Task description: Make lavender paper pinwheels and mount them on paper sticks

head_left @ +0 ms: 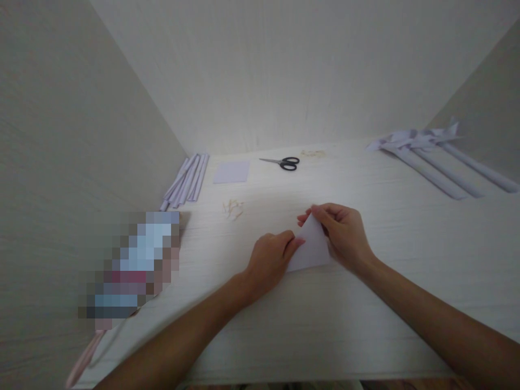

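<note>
Left hand (pixel 268 261) and right hand (pixel 347 234) pinch a white paper sheet (pixel 312 246); black-handled scissors (pixel 280 162) lie toward its 11 o'clock on the desk (pixel 414 244).

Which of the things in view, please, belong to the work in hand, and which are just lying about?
Likely part of the work:
white paper, held by the left hand and right hand
perhaps the similar-looking paper square, left paper rolls and right paper rolls

Apparently just lying about:
black-handled scissors, untouched
scattered tan pieces
pixelated object, too obscured to identify
</note>
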